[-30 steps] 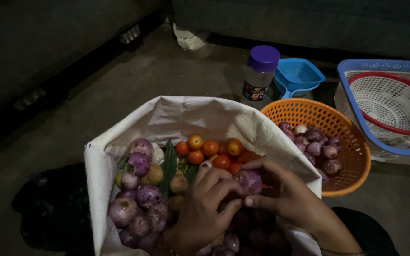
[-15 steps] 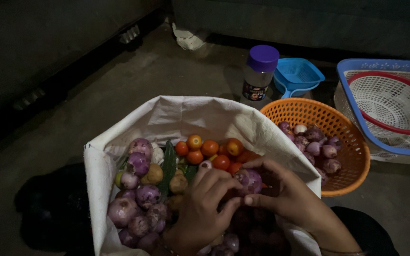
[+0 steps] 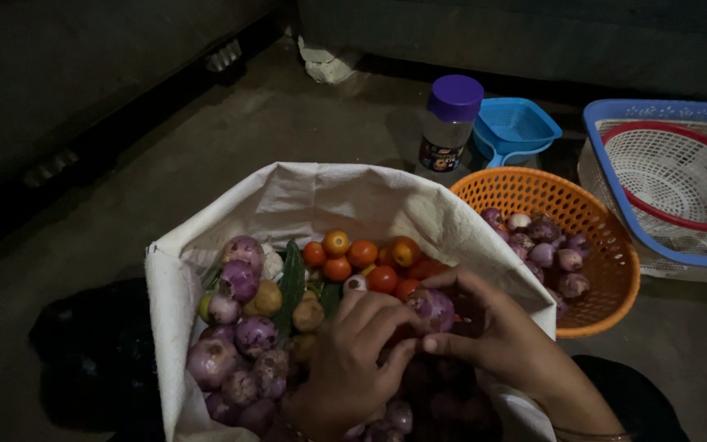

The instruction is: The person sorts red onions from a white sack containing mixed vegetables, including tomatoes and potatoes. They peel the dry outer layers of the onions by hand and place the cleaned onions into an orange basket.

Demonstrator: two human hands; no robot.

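We kneel over the open white woven sack (image 3: 304,205) of mixed vegetables; the round orange plastic basket (image 3: 607,303) of onions sits to our right. Inside the sack, our right hand (image 3: 505,340) and left hand (image 3: 349,360) meet, fingertips pinching one purple onion (image 3: 433,308), nearer the right
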